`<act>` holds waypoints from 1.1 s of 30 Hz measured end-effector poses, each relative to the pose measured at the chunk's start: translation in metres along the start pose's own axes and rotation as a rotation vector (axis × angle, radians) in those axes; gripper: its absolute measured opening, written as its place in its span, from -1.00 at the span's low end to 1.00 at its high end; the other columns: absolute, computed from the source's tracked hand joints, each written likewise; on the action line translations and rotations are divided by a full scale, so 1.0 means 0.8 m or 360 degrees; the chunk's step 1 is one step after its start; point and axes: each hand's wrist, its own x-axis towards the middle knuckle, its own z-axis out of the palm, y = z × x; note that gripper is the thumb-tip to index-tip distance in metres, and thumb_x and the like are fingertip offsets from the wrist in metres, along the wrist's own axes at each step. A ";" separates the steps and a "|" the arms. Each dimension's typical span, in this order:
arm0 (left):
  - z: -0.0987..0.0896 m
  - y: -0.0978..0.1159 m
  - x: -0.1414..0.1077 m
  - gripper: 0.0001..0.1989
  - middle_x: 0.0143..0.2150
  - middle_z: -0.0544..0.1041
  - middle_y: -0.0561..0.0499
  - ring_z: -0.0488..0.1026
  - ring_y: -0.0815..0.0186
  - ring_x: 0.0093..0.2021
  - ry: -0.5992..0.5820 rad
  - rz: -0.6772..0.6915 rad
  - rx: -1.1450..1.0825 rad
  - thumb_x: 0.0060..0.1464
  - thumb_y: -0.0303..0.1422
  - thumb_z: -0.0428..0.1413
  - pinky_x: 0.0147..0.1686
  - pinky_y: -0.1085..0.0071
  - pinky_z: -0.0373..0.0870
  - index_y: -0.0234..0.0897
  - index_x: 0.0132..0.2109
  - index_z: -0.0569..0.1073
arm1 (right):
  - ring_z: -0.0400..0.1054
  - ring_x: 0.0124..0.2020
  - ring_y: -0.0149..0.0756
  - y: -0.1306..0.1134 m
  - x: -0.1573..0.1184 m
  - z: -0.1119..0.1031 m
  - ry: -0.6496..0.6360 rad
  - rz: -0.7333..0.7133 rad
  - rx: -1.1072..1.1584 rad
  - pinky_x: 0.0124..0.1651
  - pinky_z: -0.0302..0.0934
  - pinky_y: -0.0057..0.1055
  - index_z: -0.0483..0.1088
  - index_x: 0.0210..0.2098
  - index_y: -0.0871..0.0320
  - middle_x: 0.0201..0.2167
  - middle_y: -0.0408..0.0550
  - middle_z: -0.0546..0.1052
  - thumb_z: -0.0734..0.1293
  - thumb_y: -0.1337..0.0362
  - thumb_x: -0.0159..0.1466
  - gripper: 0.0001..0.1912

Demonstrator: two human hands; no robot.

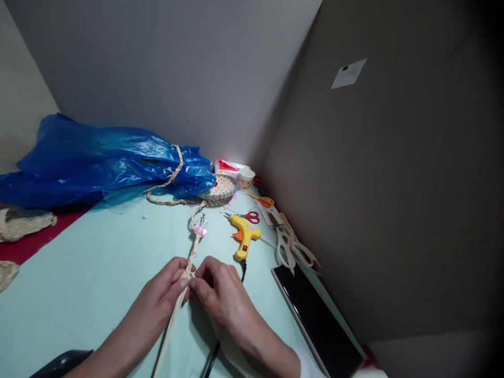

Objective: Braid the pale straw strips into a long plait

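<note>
A pale braid (191,257) of flat plant-fibre strands runs down the table, held at its far end by a pink binder clip (199,230). My left hand (170,281) pinches the braid where the plaiting stops. My right hand (214,283) is closed beside it, thumb and forefinger gripping a strand at the same spot. Loose strands (169,328) trail from there toward the near edge. Beyond the clip the finished braid continues back in a loop (173,202) over the blue plastic bag.
A yellow glue gun (246,236) with a black cord lies right of the braid, near red scissors (252,217). White-handled scissors (285,247) and a dark tablet (315,320) lie along the right wall. At the back are a blue bag (106,163), a woven basket (224,188) and a paper cup (246,178).
</note>
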 end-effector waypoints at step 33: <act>0.004 -0.003 0.001 -0.70 -0.48 0.40 0.13 0.42 0.20 -0.41 0.0159 0.0040 0.0577 0.20 -0.05 -0.14 -0.35 0.34 0.28 -0.08 -0.39 0.23 | 0.37 -0.14 -0.22 0.001 -0.003 -0.011 -0.0077 0.0061 -0.0107 -0.16 0.16 -0.42 0.45 -0.24 0.15 -0.28 -0.03 0.56 0.26 0.28 0.38 -0.87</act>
